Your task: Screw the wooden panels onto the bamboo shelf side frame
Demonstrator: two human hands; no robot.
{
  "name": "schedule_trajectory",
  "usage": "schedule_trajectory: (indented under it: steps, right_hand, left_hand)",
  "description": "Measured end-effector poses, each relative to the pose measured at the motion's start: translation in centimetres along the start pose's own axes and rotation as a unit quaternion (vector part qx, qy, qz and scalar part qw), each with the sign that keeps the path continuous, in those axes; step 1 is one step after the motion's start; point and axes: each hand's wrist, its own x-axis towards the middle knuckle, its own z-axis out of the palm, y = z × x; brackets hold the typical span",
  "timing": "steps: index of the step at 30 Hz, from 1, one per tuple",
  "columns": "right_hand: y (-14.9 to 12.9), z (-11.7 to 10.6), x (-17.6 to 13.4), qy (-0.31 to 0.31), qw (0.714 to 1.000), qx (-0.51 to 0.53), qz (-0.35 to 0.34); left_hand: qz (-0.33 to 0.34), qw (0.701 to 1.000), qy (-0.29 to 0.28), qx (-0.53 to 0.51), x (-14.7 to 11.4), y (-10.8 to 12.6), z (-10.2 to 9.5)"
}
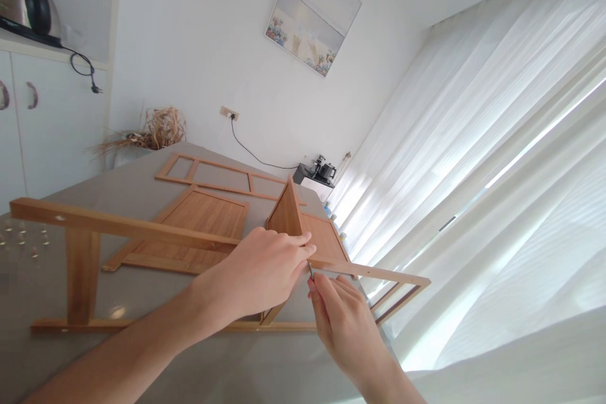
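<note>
A wooden side frame [156,228] with two long rails and cross slats stands on its edge across the table. My left hand [262,265] is closed around its upper rail, near the point where an upright wooden panel [285,211] meets it. Pinched in the fingers of my right hand [348,312] is a thin metal shaft [310,269], its tip at the rail just below my left fingertips. The shaft's other end is hidden in my fist, so its exact kind does not show. Behind lie a flat slatted panel [208,214] and another wooden panel [324,233].
A second ladder-like frame [220,175] lies at the table's far side. Several small fittings [21,237] rest at the left edge. The grey tabletop [137,170] carries everything. Dried stalks [163,129] stand behind it, and white curtains [497,170] hang at the right.
</note>
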Motion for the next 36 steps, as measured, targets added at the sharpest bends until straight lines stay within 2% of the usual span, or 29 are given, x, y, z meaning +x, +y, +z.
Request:
schedule_trajectory:
  steps: [6, 10, 12, 14, 16, 18, 20, 22, 24, 25, 30, 32, 36]
  right_hand:
    - [0.5, -1.3, 0.7, -0.038, 0.997, -0.061, -0.035]
    - [0.7, -1.7, 0.8, -0.054, 0.996, -0.063, -0.037]
    - [0.4, -1.3, 0.6, -0.051, 0.999, -0.02, 0.002]
    - [-0.3, -0.6, 0.6, -0.054, 0.991, 0.084, 0.088]
    - [-1.2, 0.2, 0.6, -0.064, 0.952, 0.23, 0.189]
    - [-2.0, 1.0, 0.7, -0.063, 0.895, 0.358, 0.258]
    - [-2.7, 1.7, 0.7, -0.049, 0.854, 0.43, 0.287]
    - [-3.1, 2.4, 0.5, -0.026, 0.839, 0.453, 0.299]
    - [-3.4, 3.1, 0.0, -0.003, 0.847, 0.439, 0.299]
    - [-3.6, 3.4, -0.3, 0.008, 0.86, 0.422, 0.288]
    - [-3.7, 3.7, -1.3, 0.065, 0.961, 0.242, 0.113]
    - [-3.2, 3.1, -1.3, 0.073, 0.979, 0.175, 0.079]
    - [-1.7, 1.9, -0.9, 0.039, 0.989, 0.113, 0.089]
  left_hand:
    - [0.004, 1.0, 0.001, 0.004, -0.1, -0.1, 0.1]
    - [0.006, 1.0, 0.001, -0.004, -0.1, -0.1, 0.2]
    - [0.006, 1.0, 0.003, -0.008, -0.1, -0.1, 0.2]
    - [0.003, 1.0, 0.002, -0.013, -0.1, 0.0, 0.2]
    - [0.0, 1.0, -0.008, -0.021, -0.1, 0.1, 0.0]
    - [-0.004, 0.999, -0.024, -0.027, 0.0, 0.1, -0.2]
    - [-0.008, 0.999, -0.031, -0.029, 0.1, 0.1, -0.3]
    - [-0.012, 0.999, -0.032, -0.032, 0.2, 0.0, -0.3]
    - [-0.011, 0.999, -0.032, -0.037, 0.2, -0.1, -0.1]
    - [-0.009, 0.999, -0.032, -0.04, 0.2, -0.1, 0.0]
    - [-0.009, 0.999, -0.014, -0.041, 0.0, -0.2, 0.4]
    - [-0.011, 0.999, -0.006, -0.042, 0.0, -0.2, 0.5]
    - [-0.012, 0.999, -0.008, -0.04, 0.0, -0.2, 0.5]
